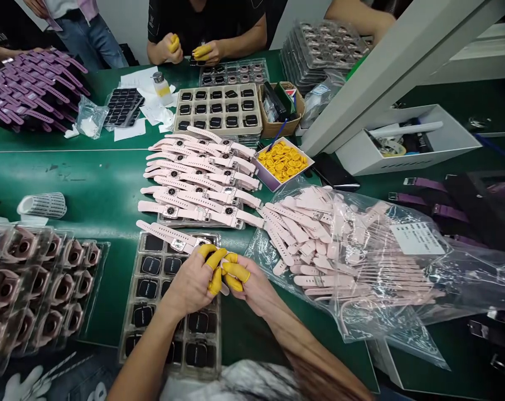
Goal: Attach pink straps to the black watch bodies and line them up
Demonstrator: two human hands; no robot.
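My left hand [194, 281] and my right hand [248, 284], both with yellow finger cots, meet above the right edge of a clear tray [129, 312] of black square watch faces. Their fingers are closed around a pink watch strap [224, 288], of which only a small end shows; the rest is hidden. Just beyond my left fingers, a pink-strapped watch [178, 244] lies across the tray's far end, with another watch body beside it. Farther back are rows of pink-strapped watches [199, 174], backs up. To the right, a plastic bag [348, 320] spills loose pink straps [311, 223].
A box of yellow finger cots [282, 161] stands behind the straps. Trays of pink watch cases [47, 284] sit at left, near a white plastic cup [43, 205]. A slanted grey post [373, 72] rises at right. Across the table, a co-worker's hands [208, 53] work over trays.
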